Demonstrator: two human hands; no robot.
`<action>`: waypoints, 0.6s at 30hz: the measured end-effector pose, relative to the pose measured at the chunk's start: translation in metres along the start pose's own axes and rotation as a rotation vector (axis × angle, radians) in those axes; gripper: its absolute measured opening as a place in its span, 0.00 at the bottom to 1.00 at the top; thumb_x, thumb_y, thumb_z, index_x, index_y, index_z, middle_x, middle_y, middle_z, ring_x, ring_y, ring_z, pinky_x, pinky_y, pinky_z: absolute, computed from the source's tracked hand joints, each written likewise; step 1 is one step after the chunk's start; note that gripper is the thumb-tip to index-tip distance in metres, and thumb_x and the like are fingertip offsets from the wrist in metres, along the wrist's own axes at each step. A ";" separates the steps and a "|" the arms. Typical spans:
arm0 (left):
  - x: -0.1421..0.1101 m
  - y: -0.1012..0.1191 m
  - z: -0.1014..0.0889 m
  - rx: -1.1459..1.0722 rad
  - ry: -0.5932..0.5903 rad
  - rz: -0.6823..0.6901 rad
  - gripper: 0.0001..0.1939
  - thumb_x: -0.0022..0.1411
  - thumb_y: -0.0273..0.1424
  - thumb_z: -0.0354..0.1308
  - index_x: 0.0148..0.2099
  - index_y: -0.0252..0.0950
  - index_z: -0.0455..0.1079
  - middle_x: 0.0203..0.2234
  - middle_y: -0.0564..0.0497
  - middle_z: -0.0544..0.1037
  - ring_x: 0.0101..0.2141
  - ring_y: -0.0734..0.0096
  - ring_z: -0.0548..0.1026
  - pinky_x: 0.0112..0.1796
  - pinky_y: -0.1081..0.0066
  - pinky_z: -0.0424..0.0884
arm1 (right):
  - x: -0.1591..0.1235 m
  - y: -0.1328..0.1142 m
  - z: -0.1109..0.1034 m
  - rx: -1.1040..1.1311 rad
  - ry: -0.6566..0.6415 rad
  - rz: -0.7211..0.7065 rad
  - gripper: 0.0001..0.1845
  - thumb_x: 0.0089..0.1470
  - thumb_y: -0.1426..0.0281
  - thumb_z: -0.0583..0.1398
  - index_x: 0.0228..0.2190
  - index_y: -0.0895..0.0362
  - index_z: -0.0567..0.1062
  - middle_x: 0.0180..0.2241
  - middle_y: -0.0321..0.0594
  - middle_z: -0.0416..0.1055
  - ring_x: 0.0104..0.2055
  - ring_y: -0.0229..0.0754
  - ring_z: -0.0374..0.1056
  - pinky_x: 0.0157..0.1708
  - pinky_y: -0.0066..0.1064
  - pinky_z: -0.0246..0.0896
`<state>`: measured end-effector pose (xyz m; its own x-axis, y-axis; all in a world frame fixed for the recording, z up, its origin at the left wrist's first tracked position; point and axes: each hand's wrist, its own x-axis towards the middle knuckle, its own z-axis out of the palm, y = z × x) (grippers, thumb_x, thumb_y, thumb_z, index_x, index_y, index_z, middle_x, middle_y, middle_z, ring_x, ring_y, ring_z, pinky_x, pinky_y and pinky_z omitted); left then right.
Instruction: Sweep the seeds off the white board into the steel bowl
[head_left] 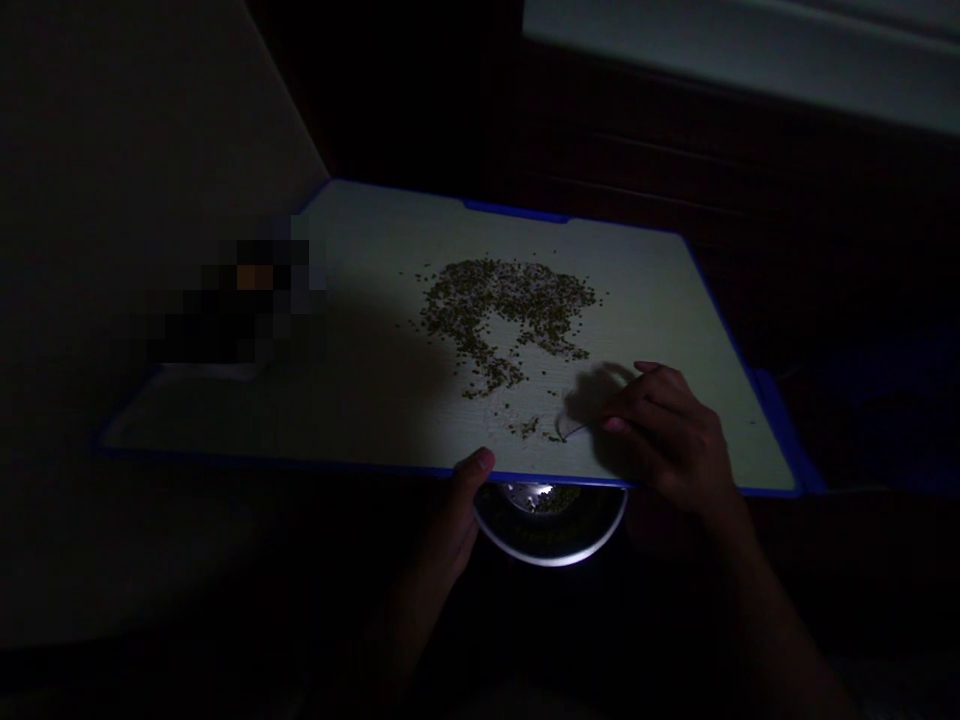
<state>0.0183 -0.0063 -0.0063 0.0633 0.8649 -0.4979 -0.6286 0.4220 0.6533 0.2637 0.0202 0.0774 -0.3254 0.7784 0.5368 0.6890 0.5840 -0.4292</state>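
left hand (463,510) clamped on the near edge of the board (645,290), bowl (553,561) below; right hand (679,440) toward the near right corner, cannot tell if clamped; seeds (551,295) scattered mid-board.

1. Your board (637,290) is pale greenish white, framed by a vivid blue rim (517,212).
2. On the board, you have grains (555,300) in olive and dark brown, making a speckled pattern.
3. Below the board's near edge, your bowl (559,562) shows a silvery-white lip around a dark inside.
4. Beyond the board, a broad band (750,65) is pale grey-blue.
5. Left of the board, a plain surface (112,150) is dim grey-brown.
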 end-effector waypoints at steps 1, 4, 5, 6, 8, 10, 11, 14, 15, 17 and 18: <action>0.000 0.000 0.000 0.002 0.006 -0.001 0.33 0.58 0.42 0.74 0.63 0.37 0.77 0.52 0.42 0.87 0.66 0.41 0.73 0.67 0.51 0.67 | 0.000 -0.001 0.000 0.005 0.000 0.001 0.07 0.65 0.71 0.63 0.39 0.48 0.82 0.34 0.36 0.76 0.39 0.48 0.74 0.58 0.56 0.66; -0.001 0.000 0.000 0.003 0.004 -0.004 0.32 0.59 0.41 0.74 0.64 0.39 0.77 0.53 0.42 0.87 0.66 0.41 0.73 0.66 0.50 0.68 | 0.000 -0.002 -0.001 0.036 -0.007 0.001 0.07 0.64 0.71 0.64 0.39 0.48 0.83 0.33 0.36 0.75 0.40 0.49 0.74 0.58 0.56 0.67; -0.001 0.001 0.000 0.004 0.000 -0.001 0.32 0.59 0.42 0.73 0.63 0.38 0.77 0.53 0.42 0.87 0.66 0.40 0.73 0.66 0.50 0.68 | 0.000 -0.002 -0.001 0.049 -0.011 -0.003 0.07 0.64 0.71 0.64 0.39 0.48 0.83 0.33 0.36 0.75 0.40 0.49 0.74 0.58 0.56 0.67; 0.000 0.001 0.000 0.005 -0.004 0.001 0.31 0.59 0.42 0.73 0.63 0.38 0.78 0.53 0.41 0.87 0.65 0.39 0.74 0.66 0.50 0.68 | 0.000 -0.003 -0.001 0.062 -0.013 -0.007 0.07 0.64 0.71 0.64 0.39 0.48 0.83 0.32 0.36 0.75 0.39 0.48 0.74 0.58 0.55 0.67; 0.000 0.001 0.000 0.011 -0.007 -0.010 0.30 0.58 0.42 0.74 0.60 0.35 0.79 0.51 0.39 0.87 0.64 0.37 0.75 0.65 0.48 0.68 | 0.000 -0.004 -0.002 0.086 -0.020 -0.018 0.06 0.64 0.71 0.64 0.37 0.49 0.83 0.30 0.35 0.74 0.37 0.48 0.73 0.56 0.54 0.68; 0.001 0.001 0.000 0.020 0.000 -0.028 0.29 0.57 0.43 0.74 0.57 0.34 0.81 0.48 0.38 0.88 0.63 0.36 0.76 0.65 0.47 0.69 | 0.000 -0.005 -0.003 0.103 -0.039 -0.024 0.06 0.63 0.71 0.64 0.36 0.49 0.82 0.29 0.35 0.74 0.36 0.47 0.72 0.54 0.53 0.69; 0.001 0.000 -0.001 0.022 0.001 -0.038 0.29 0.56 0.44 0.74 0.56 0.34 0.81 0.47 0.38 0.89 0.62 0.35 0.76 0.64 0.47 0.69 | 0.000 -0.005 -0.003 0.108 -0.056 -0.025 0.06 0.63 0.71 0.64 0.35 0.49 0.82 0.28 0.35 0.74 0.36 0.47 0.72 0.54 0.53 0.69; 0.003 0.000 -0.002 0.022 0.011 -0.047 0.29 0.56 0.44 0.74 0.56 0.35 0.81 0.47 0.40 0.89 0.62 0.37 0.77 0.64 0.47 0.70 | 0.001 -0.007 -0.005 0.121 -0.099 -0.023 0.07 0.64 0.70 0.64 0.34 0.50 0.81 0.27 0.34 0.73 0.36 0.47 0.72 0.56 0.53 0.68; 0.003 0.000 -0.002 0.024 0.010 -0.055 0.29 0.56 0.45 0.74 0.55 0.35 0.81 0.47 0.40 0.89 0.62 0.37 0.77 0.64 0.48 0.70 | 0.001 -0.007 -0.005 0.128 -0.107 -0.023 0.07 0.64 0.70 0.64 0.33 0.50 0.81 0.26 0.34 0.71 0.35 0.46 0.71 0.57 0.53 0.68; 0.003 0.000 -0.003 0.033 0.000 -0.068 0.27 0.55 0.45 0.74 0.52 0.33 0.82 0.47 0.38 0.89 0.61 0.37 0.78 0.64 0.48 0.70 | 0.001 -0.008 -0.005 0.151 -0.120 -0.029 0.08 0.64 0.70 0.64 0.31 0.51 0.80 0.25 0.33 0.69 0.34 0.45 0.71 0.57 0.53 0.68; 0.003 0.001 -0.003 0.037 -0.010 -0.070 0.26 0.55 0.45 0.74 0.50 0.32 0.83 0.47 0.37 0.88 0.60 0.37 0.78 0.64 0.48 0.70 | 0.001 -0.008 -0.005 0.168 -0.125 -0.033 0.09 0.64 0.70 0.63 0.31 0.51 0.80 0.25 0.33 0.69 0.33 0.44 0.70 0.57 0.53 0.68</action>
<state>0.0160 -0.0041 -0.0090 0.1133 0.8357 -0.5374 -0.5937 0.4906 0.6378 0.2612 0.0152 0.0849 -0.4309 0.7746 0.4630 0.5622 0.6318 -0.5336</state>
